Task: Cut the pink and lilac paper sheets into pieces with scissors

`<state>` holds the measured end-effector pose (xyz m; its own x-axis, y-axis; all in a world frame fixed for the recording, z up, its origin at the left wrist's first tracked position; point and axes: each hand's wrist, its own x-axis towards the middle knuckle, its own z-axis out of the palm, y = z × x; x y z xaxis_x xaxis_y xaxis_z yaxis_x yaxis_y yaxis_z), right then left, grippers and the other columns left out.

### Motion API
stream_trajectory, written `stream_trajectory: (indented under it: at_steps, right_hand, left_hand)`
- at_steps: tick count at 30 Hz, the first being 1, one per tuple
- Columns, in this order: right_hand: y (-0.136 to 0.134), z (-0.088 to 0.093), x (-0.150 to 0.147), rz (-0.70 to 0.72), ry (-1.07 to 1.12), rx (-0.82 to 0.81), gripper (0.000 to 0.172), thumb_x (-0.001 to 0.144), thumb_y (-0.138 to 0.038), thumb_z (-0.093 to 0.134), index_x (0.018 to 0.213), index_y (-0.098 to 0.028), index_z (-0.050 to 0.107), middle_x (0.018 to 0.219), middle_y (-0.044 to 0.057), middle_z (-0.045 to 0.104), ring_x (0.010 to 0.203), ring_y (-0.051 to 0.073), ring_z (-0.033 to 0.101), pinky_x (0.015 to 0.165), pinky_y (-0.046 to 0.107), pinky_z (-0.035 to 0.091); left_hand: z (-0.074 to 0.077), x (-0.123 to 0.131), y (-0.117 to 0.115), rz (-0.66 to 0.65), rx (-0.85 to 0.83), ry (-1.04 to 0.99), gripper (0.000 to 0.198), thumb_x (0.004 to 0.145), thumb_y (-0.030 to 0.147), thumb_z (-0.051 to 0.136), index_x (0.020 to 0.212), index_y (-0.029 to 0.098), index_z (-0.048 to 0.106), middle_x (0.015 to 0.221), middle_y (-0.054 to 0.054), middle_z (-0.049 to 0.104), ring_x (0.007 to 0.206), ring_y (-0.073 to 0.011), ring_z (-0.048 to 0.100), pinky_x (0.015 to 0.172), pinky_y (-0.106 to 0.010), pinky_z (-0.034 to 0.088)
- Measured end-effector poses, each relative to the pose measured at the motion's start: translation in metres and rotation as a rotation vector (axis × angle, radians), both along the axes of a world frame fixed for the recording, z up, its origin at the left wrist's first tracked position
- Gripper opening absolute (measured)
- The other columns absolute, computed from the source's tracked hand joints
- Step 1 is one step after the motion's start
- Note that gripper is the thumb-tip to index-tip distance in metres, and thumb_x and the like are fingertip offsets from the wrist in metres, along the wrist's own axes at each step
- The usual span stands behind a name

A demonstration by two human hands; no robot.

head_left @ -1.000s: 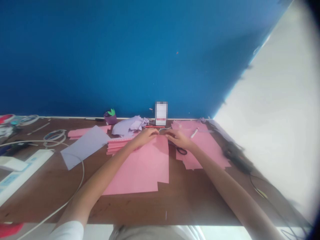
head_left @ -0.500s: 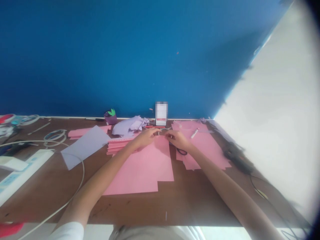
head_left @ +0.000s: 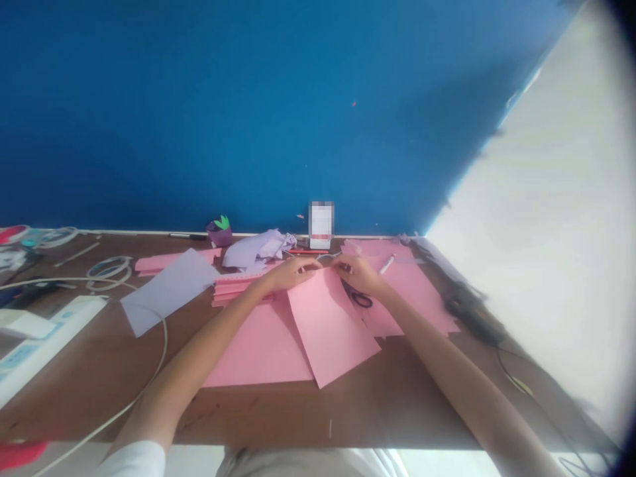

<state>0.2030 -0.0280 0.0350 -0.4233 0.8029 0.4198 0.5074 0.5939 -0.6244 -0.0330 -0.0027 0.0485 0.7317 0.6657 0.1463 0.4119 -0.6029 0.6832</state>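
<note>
A sheet of pink paper (head_left: pixel 330 328) hangs at a slant, its top edge between my two hands. My left hand (head_left: pixel 293 272) pinches its upper left corner. On the upper right corner my right hand (head_left: pixel 356 271) is closed, thumb and fingers together. Beneath it a larger pink sheet (head_left: pixel 263 351) lies flat on the brown table (head_left: pixel 258 417). Accordion-folded pink paper (head_left: pixel 236 289) lies beside my left wrist. Dark scissor handles (head_left: pixel 362 300) show just below my right hand; the blades are hidden.
Pink sheets (head_left: pixel 417 298) with a white marker (head_left: pixel 387 264) lie to the right. Crumpled lilac paper (head_left: pixel 258 250), a small purple cup (head_left: pixel 219 233) and a propped phone (head_left: pixel 320 225) stand along the blue wall. At left are a lilac sheet (head_left: pixel 169 291), a power strip (head_left: pixel 47 341) and loose cable.
The upper pink sheet has been lifted off the flat one and turned, its lower end swinging to the right. Both hands stay near the same place, gripping its top edge.
</note>
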Motion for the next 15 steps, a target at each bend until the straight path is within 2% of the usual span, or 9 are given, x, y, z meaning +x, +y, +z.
stream_trajectory:
  at_steps: [4, 10, 15]
  right_hand:
    - [0.0003, 0.0028, 0.0037, 0.007, -0.032, -0.013, 0.016, 0.082, -0.021, 0.051, 0.088, -0.017, 0.065, 0.084, 0.005, 0.065, 0.069, 0.014, 0.056, 0.062, 0.026, 0.043]
    - [0.0002, 0.0039, 0.0061, 0.036, -0.084, -0.072, 0.015, 0.083, -0.025, 0.051, 0.087, -0.018, 0.063, 0.079, 0.004, 0.064, 0.069, 0.014, 0.056, 0.062, 0.027, 0.044]
    - [0.0002, 0.0013, 0.0049, -0.008, -0.081, -0.03, 0.026, 0.083, -0.03, 0.052, 0.106, -0.02, 0.058, 0.09, 0.006, 0.065, 0.074, 0.016, 0.056, 0.064, 0.029, 0.045]
  left_hand:
    - [-0.0033, 0.0008, 0.0027, 0.015, 0.04, 0.029, 0.032, 0.088, 0.032, 0.043, 0.111, 0.022, 0.062, 0.113, -0.005, 0.064, 0.098, -0.0178, 0.06, 0.085, -0.028, 0.043]
    - [-0.0038, 0.0029, -0.0006, 0.005, 0.092, 0.057, 0.033, 0.091, 0.033, 0.039, 0.112, 0.021, 0.062, 0.115, -0.005, 0.064, 0.102, -0.0189, 0.058, 0.088, -0.03, 0.042]
    - [-0.0046, 0.0032, 0.0002, 0.008, 0.097, 0.057, 0.035, 0.091, 0.035, 0.038, 0.116, 0.023, 0.06, 0.116, -0.004, 0.063, 0.101, -0.0192, 0.058, 0.087, -0.03, 0.042]
